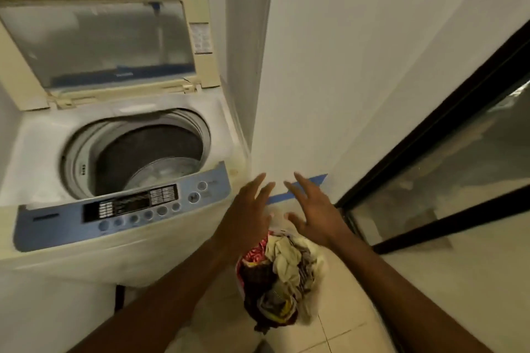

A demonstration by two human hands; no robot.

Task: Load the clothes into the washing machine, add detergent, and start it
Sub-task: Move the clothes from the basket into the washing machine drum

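Both forearms reach forward over a heap of mixed clothes [282,281] piled on the tiled floor [338,332], the left hand [246,215] and right hand [314,215] spread open, fingers apart, holding nothing. Beyond and to the left stands the washing machine [120,180], its lid [97,43] raised and its drum [146,157] open, beside a white wall [329,66].

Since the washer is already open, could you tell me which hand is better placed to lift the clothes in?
Probably the left hand: both hover open above the clothes, but it is nearer the drum.
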